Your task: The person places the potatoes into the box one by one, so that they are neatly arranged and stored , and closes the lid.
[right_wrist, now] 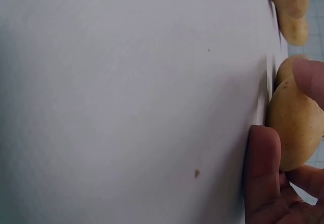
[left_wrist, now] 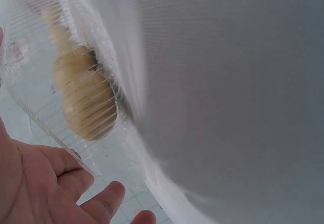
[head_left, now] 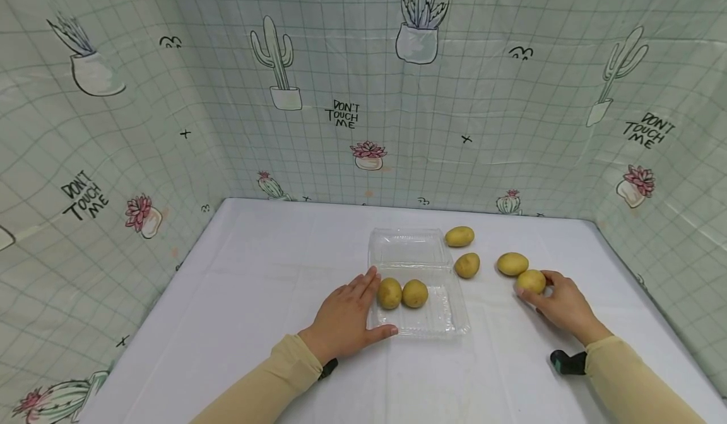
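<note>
Pale yellow cloth sleeves (head_left: 258, 380) extend over a white-covered table (head_left: 244, 298); the bare left hand (head_left: 348, 315), fingers straight, touches the left edge of a clear plastic hinged container (head_left: 442, 324), lid open, two round yellow-brown potatoes (head_left: 389, 294) side by side inside. Well to its right, the bare right hand (head_left: 562, 303) pinches a rounded yellow potato (head_left: 531, 282) just beside an oval yellow potato (head_left: 512, 264). Two further yellow potatoes (head_left: 467, 265) lie near the container's right side.

"DON'T TOUCH ME" (head_left: 343, 114) stands three times on the gridded backdrop (head_left: 363, 77).
</note>
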A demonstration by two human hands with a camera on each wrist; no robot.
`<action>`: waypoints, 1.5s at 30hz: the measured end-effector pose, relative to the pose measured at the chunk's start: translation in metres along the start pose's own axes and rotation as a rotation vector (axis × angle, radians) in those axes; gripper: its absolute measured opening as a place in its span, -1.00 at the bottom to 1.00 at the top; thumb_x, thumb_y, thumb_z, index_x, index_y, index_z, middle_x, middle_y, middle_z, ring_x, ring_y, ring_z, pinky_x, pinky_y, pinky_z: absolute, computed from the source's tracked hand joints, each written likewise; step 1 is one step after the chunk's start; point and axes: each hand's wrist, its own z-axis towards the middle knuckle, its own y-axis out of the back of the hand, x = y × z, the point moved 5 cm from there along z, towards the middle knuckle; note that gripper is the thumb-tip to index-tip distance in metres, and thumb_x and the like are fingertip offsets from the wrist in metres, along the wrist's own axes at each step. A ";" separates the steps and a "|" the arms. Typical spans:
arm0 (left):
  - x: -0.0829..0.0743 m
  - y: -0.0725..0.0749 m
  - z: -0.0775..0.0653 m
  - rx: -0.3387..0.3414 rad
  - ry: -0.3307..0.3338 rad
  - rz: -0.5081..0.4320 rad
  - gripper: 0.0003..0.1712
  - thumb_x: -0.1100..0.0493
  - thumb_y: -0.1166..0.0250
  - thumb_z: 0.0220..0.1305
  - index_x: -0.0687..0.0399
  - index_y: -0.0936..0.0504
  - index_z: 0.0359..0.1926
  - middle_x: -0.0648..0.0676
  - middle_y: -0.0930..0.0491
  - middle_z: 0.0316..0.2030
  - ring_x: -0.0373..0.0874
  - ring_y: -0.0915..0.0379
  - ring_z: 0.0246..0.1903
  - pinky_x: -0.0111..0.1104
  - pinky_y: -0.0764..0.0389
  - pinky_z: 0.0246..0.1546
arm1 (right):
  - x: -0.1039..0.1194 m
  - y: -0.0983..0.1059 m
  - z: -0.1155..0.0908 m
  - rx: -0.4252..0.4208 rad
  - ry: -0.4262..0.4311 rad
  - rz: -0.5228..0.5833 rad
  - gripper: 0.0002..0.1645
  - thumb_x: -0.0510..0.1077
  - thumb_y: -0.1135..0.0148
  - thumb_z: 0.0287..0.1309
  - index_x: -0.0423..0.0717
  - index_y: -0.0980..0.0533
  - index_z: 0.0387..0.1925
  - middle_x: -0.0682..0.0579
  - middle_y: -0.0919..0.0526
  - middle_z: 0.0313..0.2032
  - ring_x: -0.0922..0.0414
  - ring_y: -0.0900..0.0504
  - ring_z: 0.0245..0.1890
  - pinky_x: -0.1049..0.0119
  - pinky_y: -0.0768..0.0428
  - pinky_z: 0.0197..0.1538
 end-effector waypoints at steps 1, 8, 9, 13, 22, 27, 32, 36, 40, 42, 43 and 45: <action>0.000 0.000 0.000 -0.002 -0.001 -0.001 0.13 -0.55 0.00 0.28 0.24 -0.14 0.52 0.17 -0.02 0.53 0.06 -0.11 0.43 -0.08 -0.32 0.30 | 0.001 0.000 0.000 0.002 0.005 -0.006 0.09 0.27 -0.20 0.31 -0.67 -0.12 0.29 -0.64 -0.28 0.12 -0.48 -0.30 0.12 -0.36 -0.29 0.14; -0.001 0.001 0.000 -0.008 -0.001 0.001 0.14 -0.55 -0.02 0.27 0.24 -0.15 0.52 0.17 -0.04 0.52 0.06 -0.13 0.42 -0.09 -0.34 0.28 | 0.001 0.001 -0.002 0.004 0.007 -0.004 0.08 0.27 -0.20 0.32 -0.66 -0.13 0.29 -0.66 -0.27 0.11 -0.48 -0.30 0.11 -0.38 -0.27 0.14; -0.001 0.000 0.000 -0.005 0.002 0.003 0.14 -0.55 -0.01 0.27 0.23 -0.14 0.52 0.16 -0.04 0.52 0.05 -0.13 0.43 -0.09 -0.34 0.29 | 0.001 0.001 -0.002 0.004 0.002 -0.001 0.09 0.27 -0.20 0.31 -0.66 -0.13 0.29 -0.65 -0.27 0.12 -0.48 -0.30 0.11 -0.38 -0.27 0.14; 0.000 0.000 0.000 0.000 0.011 0.000 0.14 -0.56 -0.01 0.27 0.21 -0.13 0.53 0.14 -0.02 0.53 0.04 -0.12 0.43 -0.10 -0.33 0.29 | 0.000 0.000 -0.003 0.004 -0.013 0.011 0.11 0.29 -0.22 0.29 -0.64 -0.11 0.29 -0.63 -0.27 0.13 -0.51 -0.27 0.14 -0.39 -0.25 0.16; 0.000 0.001 0.000 -0.017 -0.001 -0.004 0.13 -0.54 -0.02 0.28 0.25 -0.16 0.51 0.18 -0.04 0.52 0.06 -0.13 0.42 -0.09 -0.34 0.28 | 0.001 0.000 -0.004 -0.015 -0.016 0.029 0.11 0.28 -0.25 0.27 -0.64 -0.11 0.29 -0.61 -0.28 0.12 -0.48 -0.29 0.13 -0.38 -0.26 0.14; 0.000 0.002 0.000 -0.009 0.000 -0.012 0.13 -0.53 -0.02 0.29 0.25 -0.14 0.52 0.18 -0.03 0.52 0.06 -0.12 0.43 -0.09 -0.32 0.30 | 0.002 0.000 -0.004 -0.023 -0.019 0.045 0.11 0.28 -0.25 0.27 -0.64 -0.12 0.28 -0.60 -0.27 0.12 -0.46 -0.30 0.12 -0.37 -0.27 0.14; -0.001 0.004 -0.001 -0.013 -0.003 -0.018 0.13 -0.53 -0.04 0.29 0.26 -0.15 0.51 0.19 -0.04 0.52 0.07 -0.12 0.43 -0.08 -0.33 0.29 | 0.002 -0.001 -0.004 -0.029 -0.022 0.049 0.11 0.28 -0.25 0.27 -0.65 -0.12 0.28 -0.61 -0.26 0.13 -0.48 -0.28 0.14 -0.38 -0.26 0.15; -0.001 0.004 -0.001 -0.011 -0.003 -0.016 0.13 -0.53 -0.03 0.28 0.25 -0.15 0.51 0.18 -0.04 0.52 0.06 -0.12 0.43 -0.08 -0.33 0.29 | 0.001 0.000 -0.005 -0.024 -0.028 0.048 0.11 0.29 -0.23 0.28 -0.65 -0.11 0.29 -0.63 -0.25 0.15 -0.51 -0.26 0.16 -0.38 -0.25 0.16; -0.001 0.003 -0.001 -0.003 0.003 -0.014 0.14 -0.55 -0.02 0.28 0.24 -0.15 0.52 0.17 -0.03 0.52 0.06 -0.11 0.43 -0.08 -0.33 0.29 | 0.000 0.000 -0.004 -0.002 -0.038 0.055 0.13 0.30 -0.18 0.31 -0.65 -0.08 0.33 -0.64 -0.23 0.19 -0.51 -0.23 0.20 -0.37 -0.23 0.19; -0.001 0.003 -0.001 0.000 0.005 -0.012 0.14 -0.55 -0.01 0.28 0.24 -0.15 0.52 0.17 -0.03 0.53 0.06 -0.11 0.43 -0.08 -0.33 0.29 | 0.000 -0.001 -0.004 0.008 -0.040 0.057 0.15 0.31 -0.17 0.32 -0.65 -0.06 0.35 -0.64 -0.21 0.21 -0.51 -0.22 0.21 -0.37 -0.22 0.20; -0.001 0.003 -0.001 0.001 0.007 -0.012 0.14 -0.55 -0.01 0.28 0.23 -0.15 0.52 0.17 -0.02 0.53 0.06 -0.11 0.43 -0.08 -0.32 0.30 | -0.001 -0.001 -0.004 0.011 -0.039 0.057 0.15 0.31 -0.17 0.32 -0.65 -0.05 0.35 -0.64 -0.21 0.21 -0.51 -0.23 0.21 -0.37 -0.22 0.20; 0.000 0.002 -0.001 0.001 0.008 -0.011 0.13 -0.55 -0.01 0.28 0.23 -0.15 0.52 0.17 -0.02 0.53 0.06 -0.11 0.43 -0.08 -0.32 0.30 | 0.000 -0.001 -0.004 0.014 -0.037 0.056 0.16 0.31 -0.17 0.32 -0.66 -0.05 0.35 -0.64 -0.21 0.21 -0.51 -0.22 0.21 -0.38 -0.22 0.21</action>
